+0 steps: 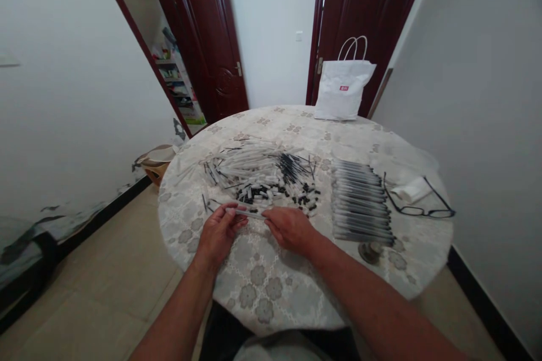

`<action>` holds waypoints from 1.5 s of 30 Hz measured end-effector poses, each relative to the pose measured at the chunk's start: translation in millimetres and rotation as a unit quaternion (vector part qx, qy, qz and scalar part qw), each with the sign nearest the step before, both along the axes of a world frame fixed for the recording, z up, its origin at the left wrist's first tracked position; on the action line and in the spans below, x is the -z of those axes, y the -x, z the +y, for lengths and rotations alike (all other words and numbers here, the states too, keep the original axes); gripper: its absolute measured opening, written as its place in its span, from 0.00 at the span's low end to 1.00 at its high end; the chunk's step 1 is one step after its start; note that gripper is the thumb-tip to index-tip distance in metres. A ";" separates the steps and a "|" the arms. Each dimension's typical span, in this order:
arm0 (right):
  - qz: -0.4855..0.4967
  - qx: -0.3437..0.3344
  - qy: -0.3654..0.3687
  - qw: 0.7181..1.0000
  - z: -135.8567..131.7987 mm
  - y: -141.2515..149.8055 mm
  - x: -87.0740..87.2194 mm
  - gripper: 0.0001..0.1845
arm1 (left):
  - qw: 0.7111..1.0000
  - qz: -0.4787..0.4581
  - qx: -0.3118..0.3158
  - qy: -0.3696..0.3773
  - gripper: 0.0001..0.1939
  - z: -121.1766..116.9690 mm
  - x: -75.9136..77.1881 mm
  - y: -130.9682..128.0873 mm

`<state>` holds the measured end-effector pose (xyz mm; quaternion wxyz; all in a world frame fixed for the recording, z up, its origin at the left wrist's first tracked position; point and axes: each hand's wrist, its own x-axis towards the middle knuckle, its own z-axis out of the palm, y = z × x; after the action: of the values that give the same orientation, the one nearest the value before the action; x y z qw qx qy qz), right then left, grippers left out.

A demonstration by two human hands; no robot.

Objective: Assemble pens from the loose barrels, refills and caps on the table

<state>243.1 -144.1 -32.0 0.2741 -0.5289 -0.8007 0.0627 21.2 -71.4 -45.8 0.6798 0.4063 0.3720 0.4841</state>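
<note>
My left hand (219,232) and my right hand (292,228) meet near the front of the round table, fingers closed on a slim translucent pen (253,214) held level between them. The left fingertips pinch one end and the right fingers grip the other; the right grip hides that end. Just beyond lies a heap of whitish pen barrels (249,159). Dark, thin refills (292,167) lie at its right side. Small black and white pen caps and plugs (265,192) are scattered in front of the heap. To the right, several pens (359,200) lie side by side in a row.
Eyeglasses (419,212) and a white roll (411,190) lie at the table's right. A small round object (370,252) sits below the pen row. A white paper bag (344,90) stands at the far edge of the patterned tablecloth (258,287).
</note>
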 end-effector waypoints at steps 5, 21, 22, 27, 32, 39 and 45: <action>0.068 -0.003 0.020 0.997 -3.8 8.2 -4.1 0.15 | 1.000 -0.006 0.008 0.015 0.17 1.9 -3.7 2.3; 0.322 0.036 0.229 0.918 3.0 24.1 -6.1 0.10 | 0.993 0.113 0.012 0.032 0.22 -2.0 -6.1 6.5; 0.293 0.026 0.213 0.932 0.8 25.3 -8.4 0.10 | 0.992 0.123 0.013 0.029 0.23 -2.8 -6.3 6.7; 0.139 0.016 0.161 0.977 -4.1 27.3 -7.5 0.11 | 0.986 0.163 0.031 -0.001 0.23 -5.1 -4.5 7.2; 0.016 0.023 0.106 0.994 -3.0 22.1 -4.7 0.11 | 0.970 0.235 0.039 -0.056 0.22 -4.9 -3.7 6.4; -0.118 0.033 0.066 0.990 -3.2 2.8 -22.9 0.08 | 0.957 0.269 0.077 -0.079 0.26 -2.6 -0.5 6.0; -0.107 0.128 0.055 0.984 -31.3 -62.9 -72.3 0.09 | 0.965 0.233 0.087 -0.080 0.24 -2.4 1.4 4.7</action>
<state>306.0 -175.4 40.3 0.1632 -0.6452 -0.7463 0.0142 16.5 -73.8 -47.2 0.5792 0.5920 0.4429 0.3435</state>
